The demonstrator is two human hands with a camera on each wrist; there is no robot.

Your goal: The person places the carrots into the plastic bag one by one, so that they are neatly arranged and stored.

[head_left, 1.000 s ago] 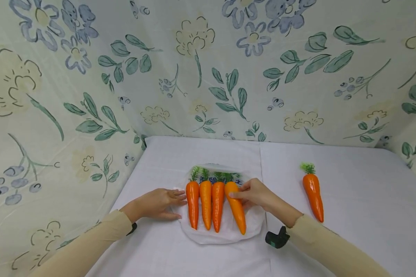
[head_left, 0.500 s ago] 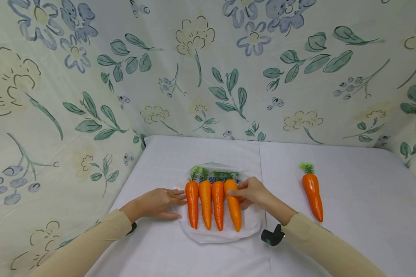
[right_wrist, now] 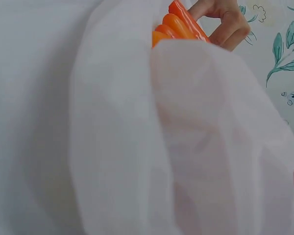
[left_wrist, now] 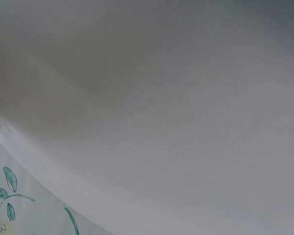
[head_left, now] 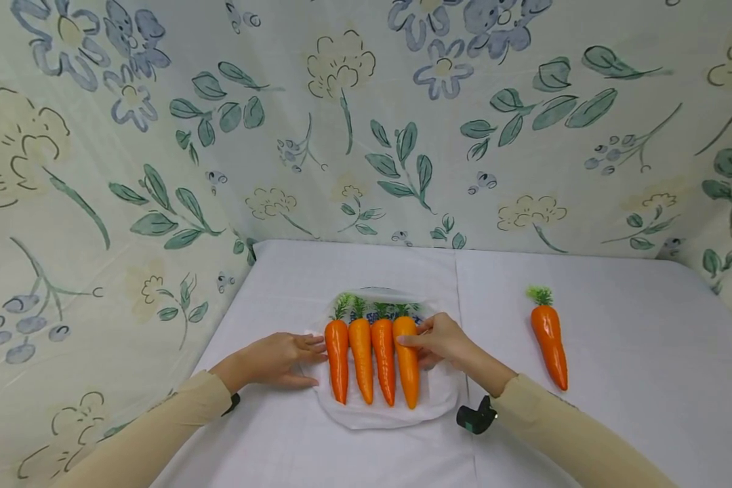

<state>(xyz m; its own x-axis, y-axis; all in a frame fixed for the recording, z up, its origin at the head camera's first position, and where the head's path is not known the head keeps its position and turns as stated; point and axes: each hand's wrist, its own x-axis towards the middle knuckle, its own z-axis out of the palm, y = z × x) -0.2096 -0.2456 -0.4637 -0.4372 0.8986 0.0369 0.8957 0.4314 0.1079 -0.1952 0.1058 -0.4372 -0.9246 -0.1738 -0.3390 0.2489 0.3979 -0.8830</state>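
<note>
Several orange carrots with green tops lie side by side on a white plastic bag (head_left: 390, 417) in the head view. My right hand (head_left: 445, 342) pinches the rightmost carrot (head_left: 407, 366) near its upper end, thumb on top. Fingers spread and fairly straight, my left hand (head_left: 283, 359) rests at the bag's left edge, its fingertips against the leftmost carrot (head_left: 338, 362). Two more carrots, a lighter one (head_left: 361, 362) and a redder one (head_left: 383, 362), lie between these. Bag folds cover most of the right wrist view, where the left hand (right_wrist: 223, 22) shows beyond the carrot tips.
A separate carrot (head_left: 550, 349) with a leafy top lies on the right side of the white-covered table (head_left: 634, 339). Floral cloth (head_left: 354, 169) hangs behind and at the sides. Blue print shows on the bag under the carrot tops. Mostly white cloth fills the left wrist view.
The rightmost carrot has shifted left in my right hand, its tip swinging left until it lies nearly parallel to the others, closer to its neighbour. My left hand has stayed in place.
</note>
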